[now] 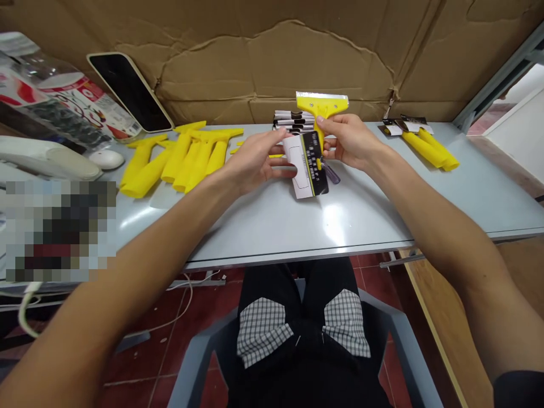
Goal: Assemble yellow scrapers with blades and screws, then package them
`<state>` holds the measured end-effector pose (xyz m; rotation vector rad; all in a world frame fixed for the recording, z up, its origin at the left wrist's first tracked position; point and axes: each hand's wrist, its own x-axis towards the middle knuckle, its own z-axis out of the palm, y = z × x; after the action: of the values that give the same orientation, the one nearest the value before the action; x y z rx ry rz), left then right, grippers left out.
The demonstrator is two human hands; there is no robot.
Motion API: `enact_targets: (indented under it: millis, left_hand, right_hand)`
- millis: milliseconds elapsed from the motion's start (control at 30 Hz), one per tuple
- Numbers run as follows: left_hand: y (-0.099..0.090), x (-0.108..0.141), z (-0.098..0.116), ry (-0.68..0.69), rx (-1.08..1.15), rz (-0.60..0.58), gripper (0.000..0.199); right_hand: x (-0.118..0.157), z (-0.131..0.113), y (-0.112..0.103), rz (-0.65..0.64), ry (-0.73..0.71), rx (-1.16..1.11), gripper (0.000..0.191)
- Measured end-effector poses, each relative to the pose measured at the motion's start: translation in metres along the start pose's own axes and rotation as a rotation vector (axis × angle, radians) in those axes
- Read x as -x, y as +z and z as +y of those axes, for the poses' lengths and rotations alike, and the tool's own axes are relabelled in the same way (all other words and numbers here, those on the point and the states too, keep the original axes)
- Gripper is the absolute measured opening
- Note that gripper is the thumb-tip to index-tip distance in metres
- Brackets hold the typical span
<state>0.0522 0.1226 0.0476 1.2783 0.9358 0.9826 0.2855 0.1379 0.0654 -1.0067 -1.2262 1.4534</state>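
My right hand (349,139) is closed around the handle of a yellow scraper (322,105), its wide metal-edged head pointing up and away. In front of the handle is a black and white printed card (308,170), standing tilted, with a bit of yellow showing through it. My left hand (259,161) grips that card by its left edge, thumb on top and fingers at the side. Just behind the card lies a stack of folded cards (293,120). A dark purple object (332,173) shows on the table below my right hand, partly hidden by the card.
Several yellow scrapers (198,161) lie in a pile at left. Two carded yellow scrapers (429,148) are at right. A phone (130,90) leans on the cardboard wall (212,62), beside bottles (85,99) and a white mouse (106,159). The table's front edge (297,258) is near my lap.
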Motion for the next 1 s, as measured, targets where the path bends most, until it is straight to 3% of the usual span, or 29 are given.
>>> enact_targets:
  millis: [233,367,533,667,800,1000]
  left_hand:
    - [-0.007,0.004,0.005,0.026,-0.094,-0.077,0.068]
    - [-0.004,0.003,0.0,-0.021,-0.08,-0.068,0.063]
    - [0.004,0.002,-0.008,-0.058,-0.088,-0.145,0.038]
    - [0.012,0.006,-0.011,-0.056,-0.148,-0.108,0.029]
    - [0.015,0.009,-0.009,-0.085,-0.095,-0.091,0.036]
    - [0.02,0.015,-0.012,-0.112,0.061,-0.171,0.051]
  right_hand:
    - [-0.003,0.005,0.0,0.007,-0.029,0.002,0.039]
    - [-0.005,0.004,-0.001,0.02,-0.055,-0.015,0.042]
    - [-0.006,0.001,-0.003,0.074,-0.087,-0.017,0.035]
    - [-0.004,-0.002,0.0,0.12,-0.09,-0.013,0.031]
    - [-0.004,-0.002,0.001,0.149,-0.106,-0.025,0.029]
    - [-0.008,0.0,-0.001,0.164,-0.104,-0.024,0.035]
